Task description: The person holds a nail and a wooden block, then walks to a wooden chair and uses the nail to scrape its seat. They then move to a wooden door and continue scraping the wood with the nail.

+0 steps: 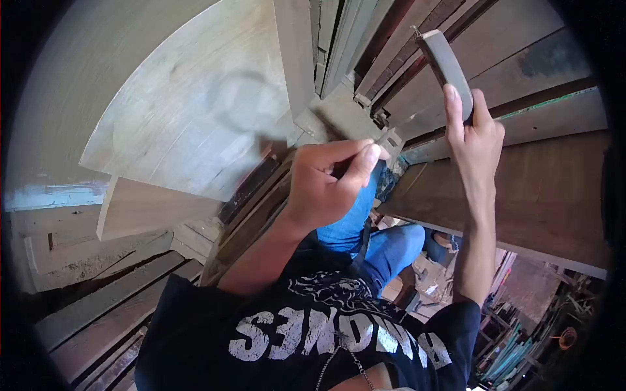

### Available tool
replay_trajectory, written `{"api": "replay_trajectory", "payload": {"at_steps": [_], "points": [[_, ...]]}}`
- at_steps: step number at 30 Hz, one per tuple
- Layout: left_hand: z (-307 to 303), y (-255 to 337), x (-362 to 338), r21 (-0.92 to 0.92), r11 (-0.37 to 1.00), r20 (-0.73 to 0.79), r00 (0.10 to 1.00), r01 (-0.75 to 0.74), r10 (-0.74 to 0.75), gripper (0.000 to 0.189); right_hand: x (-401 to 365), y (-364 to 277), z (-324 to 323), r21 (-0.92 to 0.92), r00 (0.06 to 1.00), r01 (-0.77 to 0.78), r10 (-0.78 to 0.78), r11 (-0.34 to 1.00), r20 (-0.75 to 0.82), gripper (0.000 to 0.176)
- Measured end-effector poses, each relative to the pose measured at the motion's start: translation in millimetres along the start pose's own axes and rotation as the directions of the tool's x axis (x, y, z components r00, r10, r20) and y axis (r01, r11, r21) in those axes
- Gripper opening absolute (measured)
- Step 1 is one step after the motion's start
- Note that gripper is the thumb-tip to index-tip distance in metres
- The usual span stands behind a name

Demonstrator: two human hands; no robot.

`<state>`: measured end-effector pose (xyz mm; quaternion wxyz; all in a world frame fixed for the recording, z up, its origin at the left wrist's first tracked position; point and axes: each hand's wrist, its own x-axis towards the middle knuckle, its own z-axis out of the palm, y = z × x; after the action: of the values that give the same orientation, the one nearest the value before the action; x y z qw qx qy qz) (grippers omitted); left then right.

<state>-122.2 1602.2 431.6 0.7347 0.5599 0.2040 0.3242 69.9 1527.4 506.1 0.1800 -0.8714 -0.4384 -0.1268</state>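
Note:
My left hand (332, 179) is raised in the middle of the view, thumb and forefinger pinched together. A thin sliver seems to stick out past the fingertips, too faint to name. Higher up on the right, my right hand (476, 133) grips a long narrow block (450, 62) with a smooth grey face, a darker side and rounded edges. At the block's far end, thin wispy bits stick up. The two hands are apart. Left of my left hand stands a pale quarter-round wooden panel (189, 104) with boards joined along its straight edges.
Wooden boards (554, 65) lean at the upper right, above a wide brown plank (535, 176). Dark slats (117, 293) lie at the lower left. Scraps and tools clutter the floor at the lower right, with an orange coil (566, 338). My jeans-clad leg (394, 254) is below.

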Motion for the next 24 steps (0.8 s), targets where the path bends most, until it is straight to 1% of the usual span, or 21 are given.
{"api": "replay_trajectory", "payload": {"at_steps": [1, 2, 3, 4, 6, 7, 8, 9, 14, 16, 17, 18, 20, 21, 22, 24], "points": [[-0.6, 0.2, 0.5, 0.0, 1.0, 0.001, 1.0, 0.008, -0.008, 0.015, -8.1, -1.7, -1.4, 0.055, 1.0, 0.023, -0.022, 0.998, -0.017, 0.035], [-1.5, 0.1, 1.8, 0.002, 0.999, -0.017, 0.999, -0.042, 0.042, 0.015, -16.2, -2.6, -2.7, 0.111, 0.999, 0.047, -0.044, 0.993, -0.032, 0.032], [-3.0, -0.1, 2.1, 0.006, 0.996, -0.037, 0.995, -0.094, 0.094, 0.015, -24.1, -3.4, -5.1, 0.168, 0.999, 0.054, -0.052, 0.984, -0.011, 0.025], [-3.1, -1.7, 1.9, 0.01, 0.996, -0.038, 0.995, -0.091, 0.091, 0.015, -31.3, -6.0, -8.0, 0.171, 0.999, 0.052, -0.051, 0.984, -0.009, 0.025], [0.0, -5.9, 2.5, -0.098, 0.983, -0.093, 0.985, -0.157, 0.148, 0.015, -44.2, -11.3, -16.6, 0.224, 0.998, 0.051, -0.055, 0.973, 0.012, 0.02], [-1.0, -4.5, 2.2, -0.103, 0.983, -0.095, 0.985, -0.154, 0.144, 0.015, -49.6, -12.5, -21.2, 0.228, 0.998, 0.026, -0.037, 0.973, 0.046, 0.017], [-3.3, -0.8, 1.6, -0.092, 0.99, -0.066, 0.993, -0.103, 0.097, 0.015, -53.7, -11.9, -23.0, 0.22, 0.997, 0.068, -0.077, 0.973, 0.032, 0.018], [-4.9, 1.8, 1.3, -0.077, 0.996, -0.037, 0.998, -0.052, 0.049, 0.015, -57.7, -12.7, -25.1, 0.224, 0.997, 0.062, -0.072, 0.973, 0.037, 0.019], [-6.4, -0.1, 1.4, -0.08, 0.996, -0.037, 0.999, -0.04, 0.037, 0.015, -71.9, -16.9, -27.3, 0.25, 0.996, 0.065, -0.079, 0.966, 0.047, 0.027], [-7.1, 0.2, 1.2, -0.087, 0.995, -0.051, 0.998, -0.046, 0.042, 0.015, -73.9, -21.9, -26.3, 0.214, 0.989, 0.148, -0.15, 0.966, -0.007, 0.032], [-7.5, 1.6, 1.3, -0.098, 0.995, -0.042, 0.999, -0.014, 0.01, 0.016, -74.2, -25.7, -26.2, 0.222, 0.987, 0.157, -0.159, 0.962, -0.008, 0.037], [-7.4, 3.2, 1.9, -0.11, 0.994, -0.033, 0.999, 0.017, -0.021, 0.016, -73.3, -28.1, -24.6, 0.221, 0.987, 0.155, -0.158, 0.963, -0.004, 0.037], [-7.9, 6.0, 2.2, -0.11, 0.994, -0.051, 0.998, 0.016, -0.022, 0.016, -69.2, -30.4, -19.5, 0.15, 0.946, 0.323, -0.316, 0.934, -0.069, 0.045], [-11.2, 7.4, 1.5, -0.105, 0.993, -0.022, 0.998, 0.048, -0.051, 0.015, -68.8, -29.4, -15.7, 0.107, 0.93, 0.366, -0.36, 0.925, -0.072, 0.052], [-13.2, 8.0, 1.5, -0.099, 0.992, 0.006, 0.997, 0.078, -0.078, 0.017, -68.9, -33.0, -14.1, 0.103, 0.929, 0.37, -0.366, 0.923, -0.058, 0.054], [-13.1, 5.4, 1.5, -0.068, 0.996, 0.0, 0.998, 0.064, -0.064, 0.018, -66.1, -35.2, -5.7, 0.016, 0.902, 0.425, -0.423, 0.905, -0.087, 0.055]]}}
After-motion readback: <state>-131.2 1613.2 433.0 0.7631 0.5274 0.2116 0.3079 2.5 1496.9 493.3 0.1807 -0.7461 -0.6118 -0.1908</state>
